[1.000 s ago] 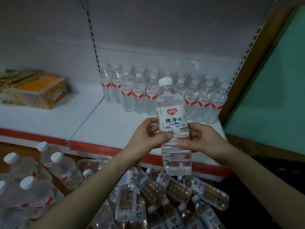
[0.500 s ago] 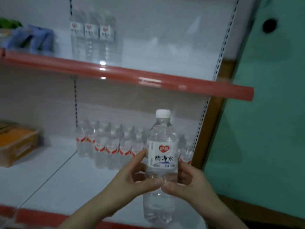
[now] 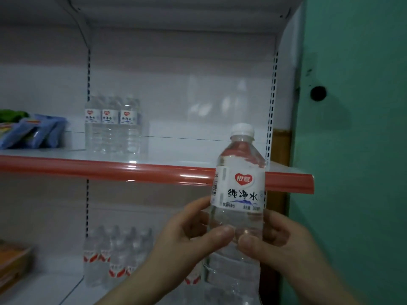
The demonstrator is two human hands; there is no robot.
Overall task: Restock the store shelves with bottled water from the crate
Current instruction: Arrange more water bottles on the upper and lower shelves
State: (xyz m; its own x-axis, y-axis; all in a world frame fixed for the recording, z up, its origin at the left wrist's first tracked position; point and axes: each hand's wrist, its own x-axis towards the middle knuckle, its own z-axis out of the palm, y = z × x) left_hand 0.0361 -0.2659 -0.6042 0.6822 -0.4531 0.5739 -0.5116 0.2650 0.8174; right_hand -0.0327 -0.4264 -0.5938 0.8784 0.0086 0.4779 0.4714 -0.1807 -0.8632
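Note:
A clear water bottle [image 3: 239, 188] with a white cap and a white label bearing a red heart stands upright in front of me. My left hand [image 3: 187, 236] grips its left side and my right hand [image 3: 279, 243] grips its right side, thumbs nearly meeting below the label. The bottle sits level with the red front edge of the upper shelf [image 3: 132, 172], near that shelf's right end. Three matching bottles [image 3: 112, 126] stand at the back left of the upper shelf. Smaller bottles with red labels [image 3: 116, 256] fill the lower shelf behind my hands. The crate is out of view.
Blue snack packets [image 3: 33, 133] lie on the upper shelf at far left. An orange box [image 3: 11, 265] sits on the lower shelf at left. A green wall [image 3: 356, 150] rises right of the shelving. The upper shelf's right part [image 3: 198, 153] holds nothing.
My view has swung up from the crate of bottles on the floor to the upper shelf. Both hands have raised the bottle with it, keeping the same grip.

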